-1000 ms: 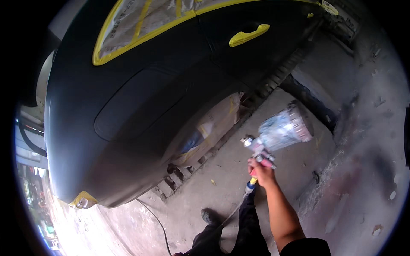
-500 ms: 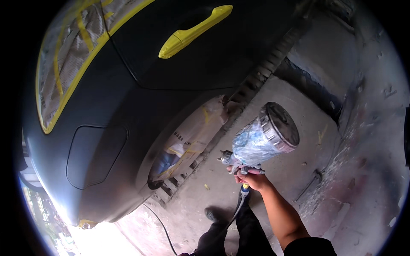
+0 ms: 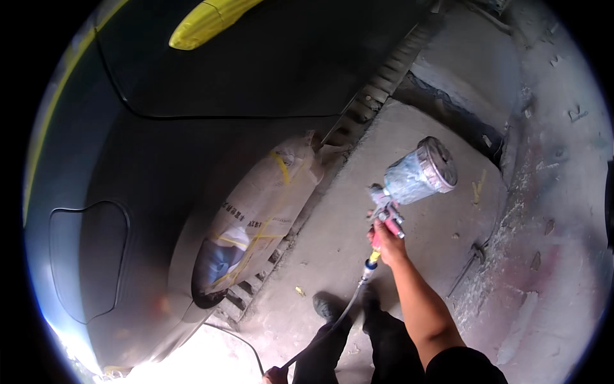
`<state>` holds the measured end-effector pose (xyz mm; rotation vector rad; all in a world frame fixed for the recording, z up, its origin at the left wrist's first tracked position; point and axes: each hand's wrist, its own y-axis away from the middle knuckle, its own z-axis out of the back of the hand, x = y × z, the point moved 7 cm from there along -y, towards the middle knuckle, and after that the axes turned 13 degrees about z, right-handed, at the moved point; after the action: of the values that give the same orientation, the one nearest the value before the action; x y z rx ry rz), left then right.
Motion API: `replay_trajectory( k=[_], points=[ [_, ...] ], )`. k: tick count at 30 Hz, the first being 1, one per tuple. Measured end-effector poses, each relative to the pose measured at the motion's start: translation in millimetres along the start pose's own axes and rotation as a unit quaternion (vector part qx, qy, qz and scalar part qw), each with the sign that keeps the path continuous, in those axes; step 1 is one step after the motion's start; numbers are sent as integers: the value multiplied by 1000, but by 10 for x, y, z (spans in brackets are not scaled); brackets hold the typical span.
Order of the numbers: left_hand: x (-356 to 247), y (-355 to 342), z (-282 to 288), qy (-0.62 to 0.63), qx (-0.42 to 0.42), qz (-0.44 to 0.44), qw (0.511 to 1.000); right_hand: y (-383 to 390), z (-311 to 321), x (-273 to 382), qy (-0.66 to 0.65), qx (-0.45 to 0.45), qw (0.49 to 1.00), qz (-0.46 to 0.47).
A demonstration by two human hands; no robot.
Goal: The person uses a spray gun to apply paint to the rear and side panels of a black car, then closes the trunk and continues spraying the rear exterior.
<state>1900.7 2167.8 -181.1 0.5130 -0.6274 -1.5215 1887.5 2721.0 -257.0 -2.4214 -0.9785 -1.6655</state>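
Observation:
My right hand (image 3: 389,244) is closed around the handle of a spray gun (image 3: 386,211), held out over the floor to the right of the car. On top of the gun sits a tilted, paint-smeared cup (image 3: 414,176) with a round lid. A grey air hose (image 3: 348,308) runs from a yellow and blue fitting under the handle down to the lower edge. There my left hand (image 3: 275,376), partly cut off, is closed on the hose. The car's dark grey body panel (image 3: 160,166) fills the left side, apart from the gun.
Printed masking paper (image 3: 268,192) with yellow tape covers the wheel. A door handle (image 3: 208,24) is wrapped in yellow. A slotted drain grate (image 3: 377,96) runs along the car. My shoes (image 3: 329,306) stand on concrete floor (image 3: 326,256). A paint-stained wall (image 3: 563,192) rises at right.
The spray gun has moved up and slightly right, away from the car, and appears smaller. The view has shifted, with the car lower and further left. My left hand on the hose now shows.

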Motion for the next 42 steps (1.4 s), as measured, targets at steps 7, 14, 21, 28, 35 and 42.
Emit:
replay_trajectory(
  k=[7,14,21,28,35,42],
  points=[
    [18,-598,334,140,-363,54,920,-507,-344,-387,19,50,998,27],
    [93,-961,401,174,-540,116,815,-915,122,-1360,22,-71,997,-27],
    [481,-1086,320,265,-582,164,751,-1111,-43,-1318,22,8,999,-27],
    [428,-908,-6,199,-582,148,775,-1515,164,-1415,-16,47,999,1],
    [448,-735,-194,202,-559,145,791,-2098,709,-1728,-23,-14,998,-48],
    [133,-848,-161,182,-556,96,805,-2130,731,-1396,-18,6,999,-34]
  ],
)
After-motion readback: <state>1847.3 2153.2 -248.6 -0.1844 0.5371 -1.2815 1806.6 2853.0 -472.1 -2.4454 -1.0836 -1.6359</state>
